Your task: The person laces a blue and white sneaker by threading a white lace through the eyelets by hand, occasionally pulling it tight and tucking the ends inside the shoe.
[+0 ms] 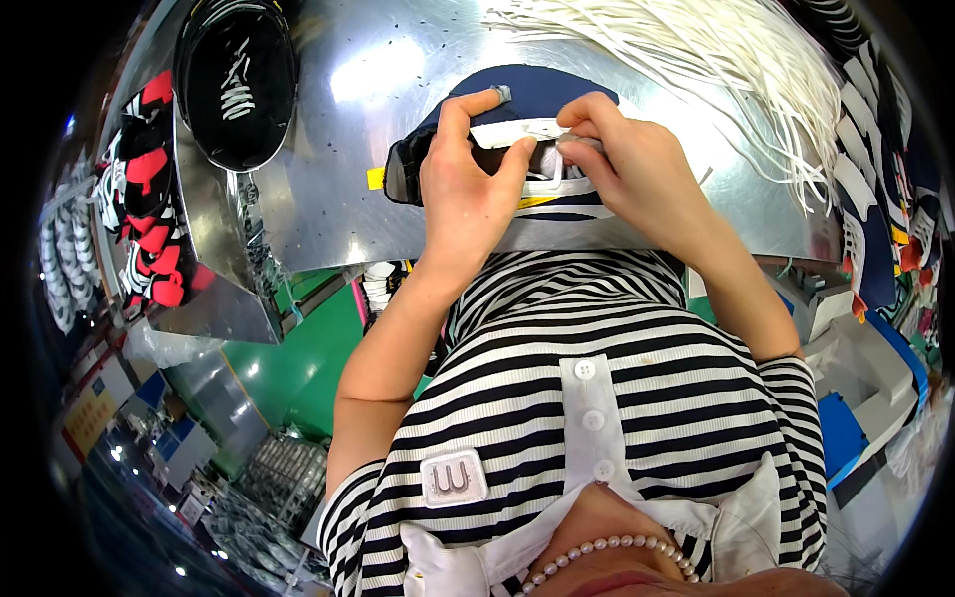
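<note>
A navy shoe upper (537, 85) with a white eyelet strip and a small yellow tab lies on the metal table in front of me. My left hand (463, 189) grips it from the left, thumb at the white strip and index finger stretched over the navy part. Something greyish covers that index fingertip. On the right side of the strip, my right hand (637, 169) is closed in a pinch at a white shoelace (557, 164), whose loop hangs below the fingers. The exact pinch point is partly hidden by the fingertips.
Loose white laces (686, 60) spread over the table's far right. A black oval tub (284, 109) stands at the far left. Red, black and white pieces (149, 219) are piled beyond the left edge; more shoe uppers (865, 189) are stacked at right.
</note>
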Available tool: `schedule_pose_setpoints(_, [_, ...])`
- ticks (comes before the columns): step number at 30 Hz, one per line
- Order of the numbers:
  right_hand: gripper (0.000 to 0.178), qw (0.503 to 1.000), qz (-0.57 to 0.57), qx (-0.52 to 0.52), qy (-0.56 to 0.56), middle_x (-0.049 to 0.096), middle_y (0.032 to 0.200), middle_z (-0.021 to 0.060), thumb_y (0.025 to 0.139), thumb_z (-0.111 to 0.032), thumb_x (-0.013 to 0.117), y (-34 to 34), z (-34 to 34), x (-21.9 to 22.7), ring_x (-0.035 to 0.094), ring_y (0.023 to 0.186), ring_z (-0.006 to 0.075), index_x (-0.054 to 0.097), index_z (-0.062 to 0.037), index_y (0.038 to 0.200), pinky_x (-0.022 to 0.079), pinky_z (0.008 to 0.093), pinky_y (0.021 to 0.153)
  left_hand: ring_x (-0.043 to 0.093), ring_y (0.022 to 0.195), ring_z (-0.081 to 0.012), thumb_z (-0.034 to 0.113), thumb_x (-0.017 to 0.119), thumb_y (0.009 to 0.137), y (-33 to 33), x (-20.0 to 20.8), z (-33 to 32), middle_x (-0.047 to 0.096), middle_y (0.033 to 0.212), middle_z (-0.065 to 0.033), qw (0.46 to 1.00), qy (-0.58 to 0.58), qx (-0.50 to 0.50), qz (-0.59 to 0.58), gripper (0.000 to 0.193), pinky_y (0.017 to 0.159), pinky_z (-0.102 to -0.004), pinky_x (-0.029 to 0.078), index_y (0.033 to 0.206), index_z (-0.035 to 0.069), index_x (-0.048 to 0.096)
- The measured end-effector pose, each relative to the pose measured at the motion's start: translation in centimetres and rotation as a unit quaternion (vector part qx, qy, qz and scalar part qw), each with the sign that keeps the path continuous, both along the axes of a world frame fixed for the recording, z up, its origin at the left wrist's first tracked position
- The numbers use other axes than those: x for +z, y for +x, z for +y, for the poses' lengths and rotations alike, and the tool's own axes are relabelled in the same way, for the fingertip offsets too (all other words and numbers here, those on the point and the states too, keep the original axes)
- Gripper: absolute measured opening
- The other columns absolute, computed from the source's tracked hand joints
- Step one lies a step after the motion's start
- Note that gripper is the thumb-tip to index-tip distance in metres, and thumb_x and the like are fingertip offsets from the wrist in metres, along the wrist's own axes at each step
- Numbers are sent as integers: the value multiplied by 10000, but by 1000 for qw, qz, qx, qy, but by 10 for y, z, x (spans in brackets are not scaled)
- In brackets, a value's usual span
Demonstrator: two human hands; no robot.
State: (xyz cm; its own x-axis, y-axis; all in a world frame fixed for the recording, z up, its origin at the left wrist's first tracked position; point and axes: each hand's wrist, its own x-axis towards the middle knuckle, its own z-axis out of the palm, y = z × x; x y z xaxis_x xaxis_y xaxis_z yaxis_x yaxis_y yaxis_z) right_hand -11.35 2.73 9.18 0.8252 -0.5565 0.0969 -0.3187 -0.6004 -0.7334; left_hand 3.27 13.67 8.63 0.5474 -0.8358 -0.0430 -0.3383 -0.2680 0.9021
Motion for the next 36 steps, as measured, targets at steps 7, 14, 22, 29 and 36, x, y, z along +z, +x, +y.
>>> schedule_pose_setpoints(7, [293, 980, 46, 46, -188, 642, 680, 160, 778, -110, 677, 40, -6, -1, 666, 638, 315, 481, 39, 938, 509, 389, 521, 569, 584, -145, -33, 570, 799, -1, -11, -7, 640, 741, -106, 995, -86, 24, 39, 380, 564, -292, 464, 1174, 7, 532])
schedule_pose_setpoints(14, [227, 996, 61, -67, -23, 570, 621, 71, 845, -192, 717, -21, -15, 29, 597, 560, 234, 588, -69, 986, 451, 326, 533, 615, 723, -105, 21, 721, 801, 11, -8, -18, 663, 843, -85, 983, -72, 74, 150, 421, 652, -234, 496, 1175, 0, 531])
schedule_pose_setpoints(22, [188, 992, -1, -88, -85, 604, 944, 25, 816, -175, 720, -24, -12, -22, 628, 679, 235, 596, -95, 932, 491, 339, 564, 621, 954, -170, 72, 523, 942, 27, 30, -13, 671, 1003, -160, 977, 75, -26, 198, 399, 885, -294, 476, 1320, -9, 425])
schedule_pose_setpoints(29, [219, 994, -77, -19, -78, 618, 814, 32, 735, 35, 680, -29, 5, 12, 592, 603, 160, 609, -72, 911, 473, 282, 537, 628, 925, -301, 217, 768, 782, -3, 25, -14, 673, 991, -114, 922, 32, -156, -354, 336, 783, -379, 480, 1046, 52, 643])
schedule_pose_setpoints(36, [368, 984, -79, 154, 47, 673, 716, 38, 743, -21, 665, -73, 29, 9, 654, 618, 173, 683, -59, 1108, 496, 261, 535, 593, 787, -314, 77, 730, 770, 26, 4, -26, 634, 815, -124, 948, -73, -53, -305, 166, 695, -397, 461, 879, 20, 619])
